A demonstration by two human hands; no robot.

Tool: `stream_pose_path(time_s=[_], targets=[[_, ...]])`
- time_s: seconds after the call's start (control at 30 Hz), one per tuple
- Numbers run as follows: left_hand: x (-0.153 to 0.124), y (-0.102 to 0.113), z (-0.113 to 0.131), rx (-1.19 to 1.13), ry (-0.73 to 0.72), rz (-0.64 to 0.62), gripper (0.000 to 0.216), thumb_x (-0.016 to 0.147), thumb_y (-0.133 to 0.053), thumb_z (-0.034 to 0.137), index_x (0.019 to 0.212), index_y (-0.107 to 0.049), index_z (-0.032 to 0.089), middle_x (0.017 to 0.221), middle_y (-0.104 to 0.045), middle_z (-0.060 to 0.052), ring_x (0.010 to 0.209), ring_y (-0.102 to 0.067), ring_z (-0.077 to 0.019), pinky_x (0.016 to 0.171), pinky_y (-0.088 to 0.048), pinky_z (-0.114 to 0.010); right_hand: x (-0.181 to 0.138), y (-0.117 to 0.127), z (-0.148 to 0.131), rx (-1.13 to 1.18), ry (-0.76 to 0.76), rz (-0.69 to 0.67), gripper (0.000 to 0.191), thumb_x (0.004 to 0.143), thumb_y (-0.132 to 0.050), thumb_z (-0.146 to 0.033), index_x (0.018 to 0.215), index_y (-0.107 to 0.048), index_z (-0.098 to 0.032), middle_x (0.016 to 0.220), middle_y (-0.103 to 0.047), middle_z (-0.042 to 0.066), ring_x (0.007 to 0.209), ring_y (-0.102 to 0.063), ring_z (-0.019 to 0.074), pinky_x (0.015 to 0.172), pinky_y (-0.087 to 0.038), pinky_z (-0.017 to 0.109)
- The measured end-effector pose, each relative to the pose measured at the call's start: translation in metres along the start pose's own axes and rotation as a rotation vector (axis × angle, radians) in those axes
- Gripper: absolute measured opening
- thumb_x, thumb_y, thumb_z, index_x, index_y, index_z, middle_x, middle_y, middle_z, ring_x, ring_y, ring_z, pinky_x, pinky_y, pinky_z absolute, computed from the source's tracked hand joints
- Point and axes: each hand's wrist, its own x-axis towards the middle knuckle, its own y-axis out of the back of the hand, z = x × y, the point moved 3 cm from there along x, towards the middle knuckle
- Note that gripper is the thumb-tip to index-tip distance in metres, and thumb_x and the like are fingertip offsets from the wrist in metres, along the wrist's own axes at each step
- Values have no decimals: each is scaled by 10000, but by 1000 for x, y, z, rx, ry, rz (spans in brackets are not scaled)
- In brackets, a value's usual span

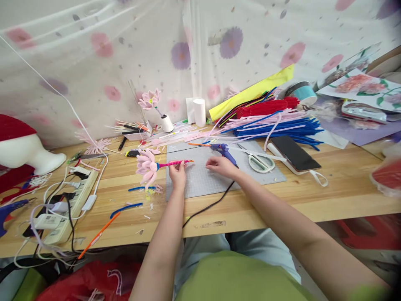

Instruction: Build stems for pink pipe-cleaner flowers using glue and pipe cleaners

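Note:
My left hand (178, 174) is closed around the stem of a pink pipe-cleaner flower (146, 167). The flower lies sideways, its petals to the left. Its stem is wrapped in magenta, with a blue band below the petals and an orange tip on the right. A short gap separates that tip from my right hand (222, 166), which hovers over the grey cutting mat (200, 184). Its fingers are curled together, and whatever they may hold is hidden. Just behind it lies a blue glue gun (224, 151), with white-handled scissors (260, 162) to its right.
Pipe cleaners in blue (278, 131) and red (266, 108) are heaped at the back right. A phone (293, 153) lies right of the mat. Another pink flower (150, 99) stands in a white holder (166, 123). A power strip (73, 205) with tangled cords occupies the left.

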Motion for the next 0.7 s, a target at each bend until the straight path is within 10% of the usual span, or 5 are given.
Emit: stream_pose_path(time_s=[0.13, 0.27, 0.47, 0.7], targets=[[-1, -1, 0, -44, -9, 5, 222, 707, -597, 276, 812, -422, 190, 811, -572, -17, 733, -614, -122, 638, -523, -274, -23, 42, 39, -4, -203, -301, 341, 718, -534, -497, 591, -548, -180, 584, -591, 12, 549, -520, 123, 516, -346, 244], [0, -1, 0, -61, -5, 27, 217, 711, -593, 268, 822, -425, 187, 817, -579, -28, 752, -617, -129, 638, -525, -276, -24, 64, 66, -266, -368, 45, 477, 588, -574, -644, 706, -561, -182, 623, -576, 31, 551, -488, 145, 504, -313, 260], [1, 3, -1, -27, 2, 62, 268, 695, -602, 325, 834, -417, 189, 850, -592, -39, 780, -624, -149, 617, -527, -291, -3, 30, 55, -194, -250, 315, 370, 666, -587, -474, 852, -579, -154, 864, -614, 87, 781, -548, 202, 638, -382, 287], [-1, 1, 1, -2, 28, 50, 273, 697, -595, 328, 832, -400, 194, 875, -591, -40, 774, -632, -145, 560, -526, -252, 14, 29, 34, 550, -158, 286, 402, 681, -572, -474, 917, -564, -148, 813, -631, 67, 599, -537, 115, 558, -403, 247]])
